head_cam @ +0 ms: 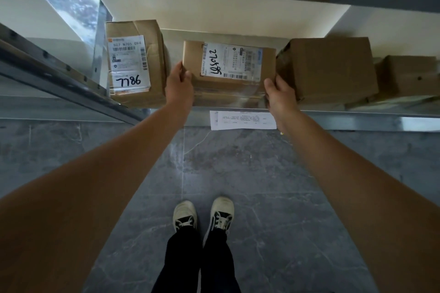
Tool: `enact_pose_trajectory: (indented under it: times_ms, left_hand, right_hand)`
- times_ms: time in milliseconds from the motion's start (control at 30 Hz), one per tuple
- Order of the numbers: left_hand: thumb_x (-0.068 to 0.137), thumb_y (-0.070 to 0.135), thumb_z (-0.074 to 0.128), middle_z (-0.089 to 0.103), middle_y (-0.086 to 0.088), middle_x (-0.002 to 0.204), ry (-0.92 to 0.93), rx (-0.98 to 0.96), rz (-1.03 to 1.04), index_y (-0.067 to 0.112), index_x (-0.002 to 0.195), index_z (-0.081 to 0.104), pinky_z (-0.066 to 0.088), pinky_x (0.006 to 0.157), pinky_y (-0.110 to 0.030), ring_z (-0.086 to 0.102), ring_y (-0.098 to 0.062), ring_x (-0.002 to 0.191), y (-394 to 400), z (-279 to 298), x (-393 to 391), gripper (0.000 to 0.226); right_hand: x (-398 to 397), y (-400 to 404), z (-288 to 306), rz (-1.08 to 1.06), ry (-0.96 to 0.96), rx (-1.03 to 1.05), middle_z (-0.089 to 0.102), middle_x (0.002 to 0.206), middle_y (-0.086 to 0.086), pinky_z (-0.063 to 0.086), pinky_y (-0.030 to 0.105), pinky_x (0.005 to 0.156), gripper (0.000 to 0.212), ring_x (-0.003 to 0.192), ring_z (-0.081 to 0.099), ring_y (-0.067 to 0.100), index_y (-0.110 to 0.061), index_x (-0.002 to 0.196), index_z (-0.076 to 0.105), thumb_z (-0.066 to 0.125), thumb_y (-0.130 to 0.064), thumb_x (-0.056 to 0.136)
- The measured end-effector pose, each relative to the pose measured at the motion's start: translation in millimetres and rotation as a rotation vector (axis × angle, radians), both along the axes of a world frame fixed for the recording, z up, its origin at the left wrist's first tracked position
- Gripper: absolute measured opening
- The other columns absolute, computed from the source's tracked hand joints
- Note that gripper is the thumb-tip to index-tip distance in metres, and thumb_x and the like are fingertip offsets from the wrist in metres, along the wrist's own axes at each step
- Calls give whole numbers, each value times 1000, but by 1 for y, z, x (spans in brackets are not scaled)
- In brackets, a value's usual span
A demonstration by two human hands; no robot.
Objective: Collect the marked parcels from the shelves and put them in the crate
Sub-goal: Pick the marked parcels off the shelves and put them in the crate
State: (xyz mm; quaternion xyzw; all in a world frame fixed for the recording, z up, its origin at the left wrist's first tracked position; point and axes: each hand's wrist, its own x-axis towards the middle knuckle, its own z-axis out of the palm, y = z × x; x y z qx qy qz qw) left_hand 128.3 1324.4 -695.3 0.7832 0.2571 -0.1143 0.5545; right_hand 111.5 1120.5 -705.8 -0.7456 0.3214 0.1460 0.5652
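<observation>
A brown cardboard parcel with a white label and black handwritten digits lies on the metal shelf, in the middle of the row. My left hand grips its left end, thumb on top. My right hand grips its right end, fingers curled round the corner. To its left stands a taller parcel marked 7786. The crate is not in view.
A plain brown box sits tight against the right side of the held parcel, with another box further right. A paper slip hangs on the shelf's front edge. A slanted metal rail crosses at left. Grey tiled floor lies below.
</observation>
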Motion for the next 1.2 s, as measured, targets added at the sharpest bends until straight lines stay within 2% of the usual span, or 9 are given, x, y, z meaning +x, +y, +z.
enact_pose_trajectory:
  times_ms: [300,467,600,700,767,867,1033,1100,1200]
  left_hand:
    - [93,-1,43,50,-5,115,3,250,-164,8,119,45,47,94,-34,48,-15,100,-10,24,3,28]
    - [96,4,43,44,-4,140,-337,331,-147,11,138,43,36,99,-14,43,-6,118,-70,51,-32,42]
    - [98,10,42,62,1,104,-378,81,-263,17,114,60,48,77,-15,57,-2,91,-155,59,-55,25]
    - [99,11,39,48,16,91,-161,-102,-151,27,101,57,35,74,-13,46,8,79,-215,63,-56,25]
    - [101,18,37,46,12,111,6,-195,-35,15,132,48,33,87,-22,45,0,96,-239,60,-50,33]
    - [102,28,31,47,-8,137,269,-279,74,9,143,37,35,101,-35,44,-24,125,-253,53,-37,46]
    - [99,22,35,57,1,96,223,-342,304,18,98,59,39,68,-21,52,-11,87,-256,61,-38,25]
    - [99,19,36,64,4,93,128,-418,330,18,100,63,44,57,-15,58,-9,84,-252,70,-39,27]
    - [98,18,39,67,-1,101,67,-448,304,11,113,62,52,71,-22,62,-16,94,-247,85,-41,28]
  right_hand:
    - [4,10,6,-9,-74,-170,59,130,4,44,33,97,45,114,55,20,-16,145,44,45,-26,101]
    - [-21,-18,38,-16,-277,-138,63,124,2,47,33,98,38,112,59,16,-10,131,55,50,-29,98]
    - [-39,-100,61,-64,-485,-396,57,109,-4,41,16,86,29,100,55,11,-5,121,59,46,-16,98]
    - [-28,-177,52,-124,-352,-558,54,128,12,38,35,102,45,119,49,26,-3,129,51,47,-29,93]
    - [-16,-213,44,-112,-123,-466,47,140,11,35,39,108,61,128,44,27,-6,140,42,47,-43,92]
    - [-7,-238,38,-27,107,-152,51,126,0,37,36,103,60,114,49,20,-10,139,47,41,-52,97]
    - [-19,-254,55,-7,-30,-19,64,110,2,45,37,89,38,104,60,21,-16,109,62,60,-45,84]
    - [-21,-262,65,-55,-90,74,65,98,3,45,40,85,38,93,61,20,-22,96,62,65,-49,70]
    - [-23,-269,80,-66,-66,225,65,114,2,52,42,91,40,104,61,22,-30,109,60,67,-51,75]
